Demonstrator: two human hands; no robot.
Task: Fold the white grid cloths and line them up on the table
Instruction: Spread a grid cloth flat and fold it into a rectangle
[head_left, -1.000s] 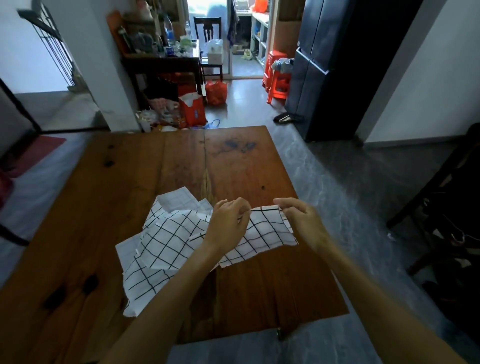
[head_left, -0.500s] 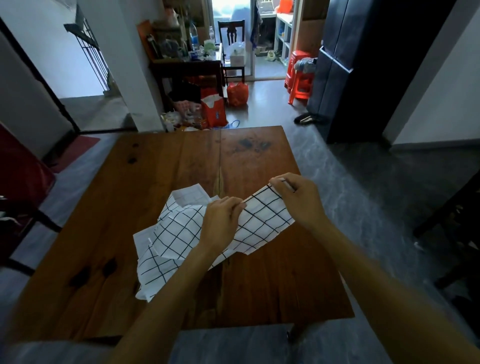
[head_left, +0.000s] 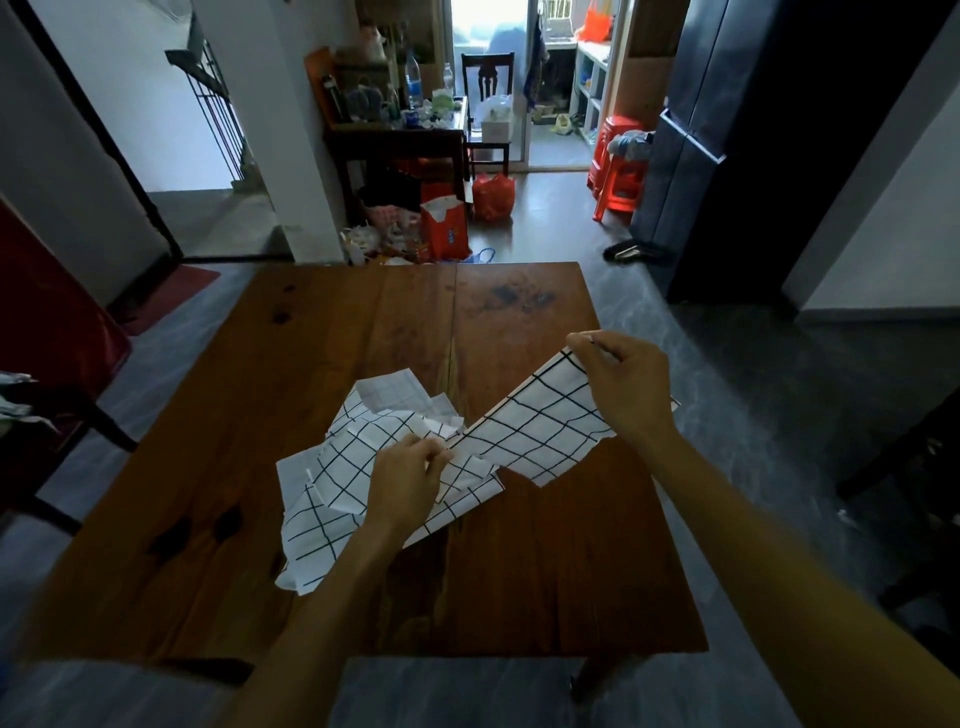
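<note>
The right hand (head_left: 626, 392) has gone up & away from the left hand (head_left: 410, 475). 1 s ago the 2 hands were close together, nearly touching. Now they're well apart. The cloth (head_left: 540, 434) between them was bunched up; now it's pulled out into a long strip, tilted up to the right. The right hand pinches its far corner up high, off the surface (head_left: 322, 364). The left hand has dropped a bit lower, over the pile (head_left: 332, 467).
</note>
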